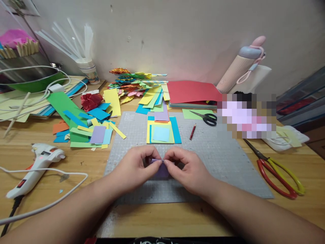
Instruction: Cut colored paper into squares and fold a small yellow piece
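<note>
the step in hand looks like folding or creasing: at the lower centre of the frame, a small piece of purple paper (161, 173) is held up in both hands over the grey cutting mat (223, 162). the left hand (141, 164) is closed in a pinch on its top edge, thumb against forefinger, and the right hand (186, 167) pinches the same edge from the other side, the two thumb tips nearly meeting. whether the sheet is already doubled i cannot tell, as the fingers cover much of it. the next move, i judge, calls for keeping the edges lined up and pressing evenly outward from the middle, since thin paper could easily skew.

on the mat, just above the hands, a layered stack of paper squares (161, 134) has a light blue one on top; a short pencil (193, 131) lies to its right, with black-handled scissors (210, 119) above. larger scissors (267, 159) with red and yellow handles cross the mat's right edge. at the left, a glue gun (38, 162) lies on the wooden table (76, 159), below a heap of coloured paper scraps (98, 135). a plain pale wall (162, 40) closes the scene; in front of it stand a cup of clear sticks (89, 72), upper left, and a pink bottle (237, 69), upper right.
</note>
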Demonstrator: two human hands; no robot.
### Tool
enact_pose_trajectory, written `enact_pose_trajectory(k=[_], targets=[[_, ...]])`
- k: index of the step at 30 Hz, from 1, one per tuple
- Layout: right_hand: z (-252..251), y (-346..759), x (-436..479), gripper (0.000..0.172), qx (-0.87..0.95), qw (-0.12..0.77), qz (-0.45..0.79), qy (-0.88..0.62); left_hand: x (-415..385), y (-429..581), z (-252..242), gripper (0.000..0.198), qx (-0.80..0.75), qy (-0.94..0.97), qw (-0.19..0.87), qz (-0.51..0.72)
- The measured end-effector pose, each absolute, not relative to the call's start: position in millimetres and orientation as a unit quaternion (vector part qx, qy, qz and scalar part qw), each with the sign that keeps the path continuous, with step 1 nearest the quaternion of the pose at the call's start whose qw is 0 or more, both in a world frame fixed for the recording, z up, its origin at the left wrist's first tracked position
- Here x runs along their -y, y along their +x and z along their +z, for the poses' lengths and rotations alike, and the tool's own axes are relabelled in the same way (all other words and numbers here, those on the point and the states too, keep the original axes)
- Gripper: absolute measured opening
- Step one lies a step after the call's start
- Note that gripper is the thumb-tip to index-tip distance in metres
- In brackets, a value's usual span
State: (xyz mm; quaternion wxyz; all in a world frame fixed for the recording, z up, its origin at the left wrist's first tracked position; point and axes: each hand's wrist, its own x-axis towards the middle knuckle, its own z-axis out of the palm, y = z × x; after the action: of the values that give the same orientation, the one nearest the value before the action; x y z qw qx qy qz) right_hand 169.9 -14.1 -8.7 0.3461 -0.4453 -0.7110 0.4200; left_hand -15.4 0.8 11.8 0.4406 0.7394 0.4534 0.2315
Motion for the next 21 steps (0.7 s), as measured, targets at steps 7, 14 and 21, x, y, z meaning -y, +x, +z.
enact_pose_trajectory(k=[7,14,21], targets=[[-9,169,19,0.013,0.784,0.326,0.308,-0.428,8,-13,10,0.012,-0.410,0.809,0.348,0.236],[-1,181,3,0.012,0.708,0.381,0.298,-0.515,0,-23,28,0.016,-0.460,0.721,0.401,0.328],[-2,175,8,0.012,0.590,0.384,0.569,-0.426,-4,-22,23,0.018,-0.474,0.632,0.524,0.316]])
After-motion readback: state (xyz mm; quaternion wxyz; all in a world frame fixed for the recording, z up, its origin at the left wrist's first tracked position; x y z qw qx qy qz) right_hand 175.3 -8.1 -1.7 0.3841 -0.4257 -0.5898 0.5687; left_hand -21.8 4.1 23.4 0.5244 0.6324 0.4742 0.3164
